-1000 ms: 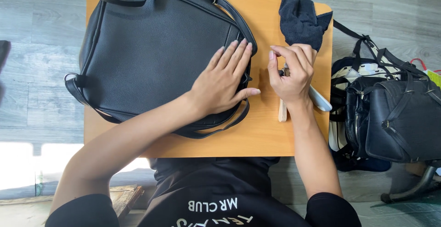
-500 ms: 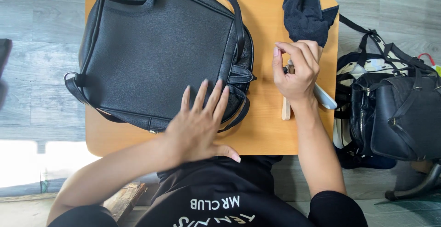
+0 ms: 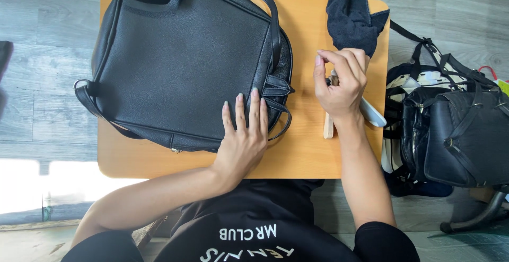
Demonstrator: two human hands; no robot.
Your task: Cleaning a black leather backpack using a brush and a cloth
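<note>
Black leather backpack point(image 3: 185, 66) lies flat on the orange table point(image 3: 307, 151), left of centre. My left hand point(image 3: 245, 135) rests open on its near right corner; my right hand point(image 3: 339, 84), further right, pinches a small tool point(image 3: 328, 127).

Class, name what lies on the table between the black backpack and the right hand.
Head view: only bare orange table lies between the backpack and the right hand.

Dark cloth point(image 3: 352, 22) on orange table point(image 3: 302, 156); black bags point(image 3: 456, 135) alongside.
</note>
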